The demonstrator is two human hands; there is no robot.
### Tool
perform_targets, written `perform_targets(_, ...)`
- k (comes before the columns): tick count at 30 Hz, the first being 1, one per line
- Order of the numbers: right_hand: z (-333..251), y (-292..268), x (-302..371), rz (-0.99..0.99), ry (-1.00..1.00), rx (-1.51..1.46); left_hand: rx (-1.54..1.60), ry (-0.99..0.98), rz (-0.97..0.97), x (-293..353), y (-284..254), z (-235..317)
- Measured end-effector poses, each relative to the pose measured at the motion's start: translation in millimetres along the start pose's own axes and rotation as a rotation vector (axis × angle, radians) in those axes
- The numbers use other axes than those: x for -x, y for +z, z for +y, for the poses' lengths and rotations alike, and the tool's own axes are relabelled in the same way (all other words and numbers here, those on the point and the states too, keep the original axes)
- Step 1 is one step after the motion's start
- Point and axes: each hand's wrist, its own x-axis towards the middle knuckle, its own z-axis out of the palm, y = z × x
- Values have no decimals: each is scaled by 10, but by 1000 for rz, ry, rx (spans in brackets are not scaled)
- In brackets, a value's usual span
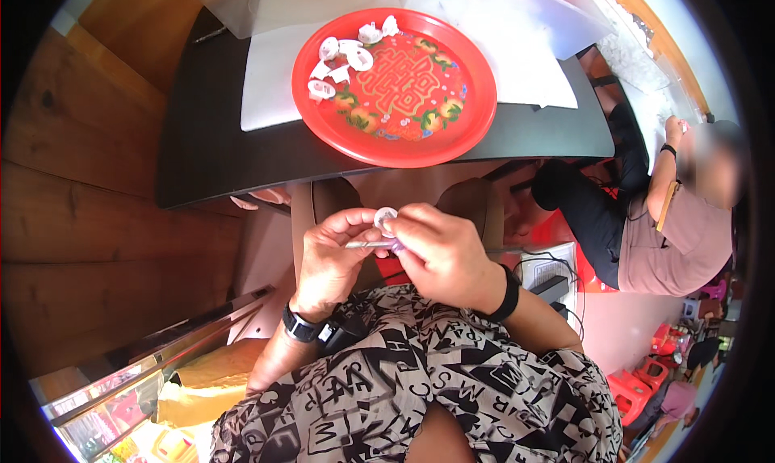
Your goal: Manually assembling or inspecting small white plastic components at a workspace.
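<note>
Above my lap, both hands are brought together at the fingertips. A small white round plastic piece (384, 216) is pinched between the fingers of my left hand (329, 257) and my right hand (448, 257). Just below it a thin pale grey stick-like thing (365, 244) runs from the left thumb toward the right thumb, with a bit of purple at its right end; its kind is not clear. On the table ahead stands a red round tray (440, 152) with a printed fruit pattern. Several similar white plastic pieces (339, 55) lie at its far left side.
The tray rests on a white sheet (270, 100) over a black table (210, 152). Translucent bins (226, 7) stand behind it. A seated person (678, 245) works at the right. Cables and a white box (549, 273) are beside my right arm; a metal-framed glass case (153, 366) is lower left.
</note>
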Motion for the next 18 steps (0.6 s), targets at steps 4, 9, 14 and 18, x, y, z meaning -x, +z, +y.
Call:
perform_targets(4,76,-35,48,151,525,-418,25,73,-66,-5,-50,-51)
perform_targets(9,60,-23,81,18,703,-686,-62,70,-58,9,15,-67)
perform_targets(14,45,58,116,107,572,-563,-154,235,-34,5,71,-109)
perform_targets(18,42,91,113,128,547,-555,-159,180,-16,29,96,-54)
